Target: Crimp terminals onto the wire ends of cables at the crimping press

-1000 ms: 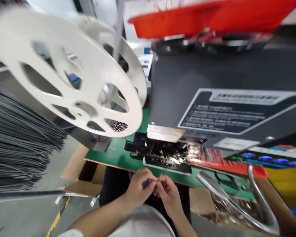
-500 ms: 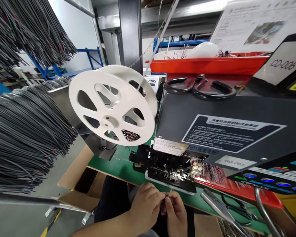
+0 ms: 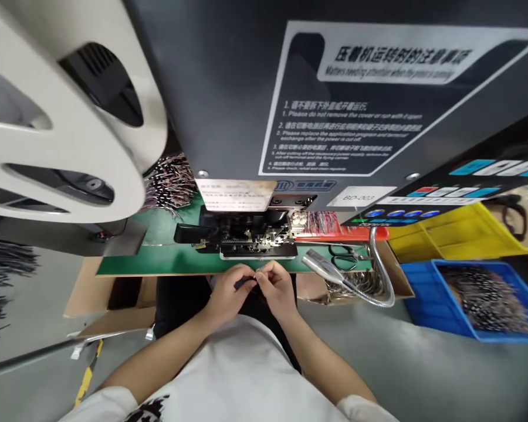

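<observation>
My left hand (image 3: 226, 296) and my right hand (image 3: 279, 287) meet just in front of a green bench mat (image 3: 176, 261). The left hand pinches a thin dark wire (image 3: 246, 283). Fingers of the right hand close on its tip, which they mostly hide. Directly beyond the hands stands the crimping head (image 3: 246, 237) of a dark grey terminal crimping machine (image 3: 229, 76). Neither hand touches the machine. A white plastic reel (image 3: 61, 105) hangs at the upper left.
Scissors (image 3: 345, 258) and a gooseneck lamp (image 3: 325, 266) lie to the right, beside a red tray (image 3: 338, 234). Beyond them are a yellow crate (image 3: 457, 231) and a blue crate (image 3: 479, 299) of wires. A cardboard box (image 3: 118, 305) sits under the bench's left side.
My view has swung down and closer over the machine, so the reel and hanging wire bundles have shifted left and out of view. Both hands remain together on the wire.
</observation>
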Action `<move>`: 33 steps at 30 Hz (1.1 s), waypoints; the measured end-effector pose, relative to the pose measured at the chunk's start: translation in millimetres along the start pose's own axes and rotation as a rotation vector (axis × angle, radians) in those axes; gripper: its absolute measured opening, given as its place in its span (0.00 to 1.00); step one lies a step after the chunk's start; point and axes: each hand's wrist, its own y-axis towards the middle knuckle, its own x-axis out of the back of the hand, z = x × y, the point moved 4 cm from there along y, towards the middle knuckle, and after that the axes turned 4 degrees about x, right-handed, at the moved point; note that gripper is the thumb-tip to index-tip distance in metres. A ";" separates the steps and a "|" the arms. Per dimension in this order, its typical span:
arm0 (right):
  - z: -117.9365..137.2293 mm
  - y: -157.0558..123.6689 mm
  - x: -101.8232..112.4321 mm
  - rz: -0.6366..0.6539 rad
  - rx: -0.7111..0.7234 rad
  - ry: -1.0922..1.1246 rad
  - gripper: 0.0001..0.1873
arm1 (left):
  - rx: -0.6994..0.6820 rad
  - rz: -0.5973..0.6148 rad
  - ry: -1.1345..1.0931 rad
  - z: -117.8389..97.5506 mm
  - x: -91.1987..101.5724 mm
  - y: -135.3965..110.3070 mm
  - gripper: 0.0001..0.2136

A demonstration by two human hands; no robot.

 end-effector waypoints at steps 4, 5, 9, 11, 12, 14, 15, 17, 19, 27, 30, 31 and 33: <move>-10.4 -5.2 -0.2 -0.053 0.004 -0.048 0.18 | -0.002 -0.185 -0.017 5.3 1.3 -1.1 0.04; -12.9 -5.8 -1.1 -0.049 0.004 -0.035 0.18 | 0.003 -0.213 -0.024 6.0 1.1 -1.2 0.04; -13.0 -0.2 -3.2 0.000 0.020 0.031 0.16 | 0.020 -0.211 -0.027 5.1 -2.7 0.8 0.05; -7.3 6.3 -1.4 0.020 0.024 0.038 0.16 | 0.026 -0.166 0.024 2.6 -4.6 3.0 0.06; -3.7 9.7 0.3 0.029 0.026 0.032 0.16 | 0.029 -0.138 0.052 0.8 -5.0 4.5 0.06; 4.7 15.7 4.1 0.057 0.033 0.002 0.16 | 0.038 -0.080 0.102 -3.5 -4.2 8.2 0.05; 9.2 18.0 6.0 0.081 0.037 -0.020 0.16 | 0.048 -0.044 0.117 -5.8 -3.1 10.5 0.05; 17.9 20.8 8.7 0.153 0.036 -0.065 0.14 | 0.093 0.076 0.077 -9.6 -1.5 15.9 0.06; 25.1 21.3 9.7 0.258 0.017 -0.125 0.10 | 0.179 0.240 -0.069 -11.9 -1.1 20.9 0.08; 33.1 20.3 9.5 0.199 0.053 -0.133 0.11 | 0.334 0.343 -0.539 -15.4 -6.7 31.8 0.18; 29.1 21.2 8.9 0.008 0.054 -0.063 0.17 | 0.265 0.174 -0.513 -11.9 -12.4 34.6 0.16; 27.2 21.6 7.8 -0.015 0.034 -0.057 0.17 | 0.246 0.136 -0.501 -10.2 -15.0 34.9 0.16; 24.5 22.9 7.0 -0.048 0.010 -0.078 0.16 | 0.232 0.093 -0.486 -5.7 -20.6 34.7 0.15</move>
